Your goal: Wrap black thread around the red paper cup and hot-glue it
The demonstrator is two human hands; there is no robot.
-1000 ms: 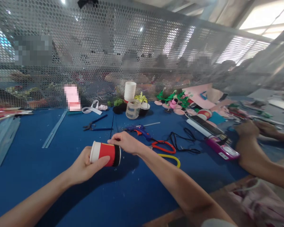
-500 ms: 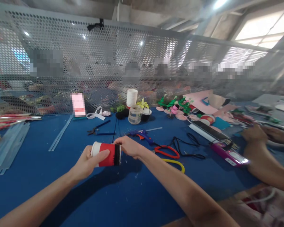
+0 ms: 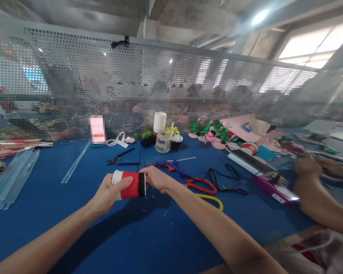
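Note:
My left hand (image 3: pixel 105 196) is wrapped round a paper cup (image 3: pixel 130 185) lying on its side in the air, thumb along its red covering. The cup has a white end at the left and a black band (image 3: pixel 142 184) round its right end. At that banded end my right hand (image 3: pixel 157 178) pinches the far edge, its fingertips partly hidden behind the cup. Just beyond the right hand lies a blue glue gun (image 3: pixel 171 164). Scissors with a red handle (image 3: pixel 201 185) and a yellow handle (image 3: pixel 214 201) rest under and beside the right forearm.
Pliers (image 3: pixel 121 158), a clear jar (image 3: pixel 163 141) and stacked white cups (image 3: pixel 159 122) stand or lie farther back. Glue sticks (image 3: pixel 15 179) are at the left. A purple power strip (image 3: pixel 276 190), black cable (image 3: pixel 227 179) and a co-worker's hand (image 3: pixel 307 169) are at the right.
The view has tilted up slightly. Both hands keep their hold on the cup, which has barely moved.

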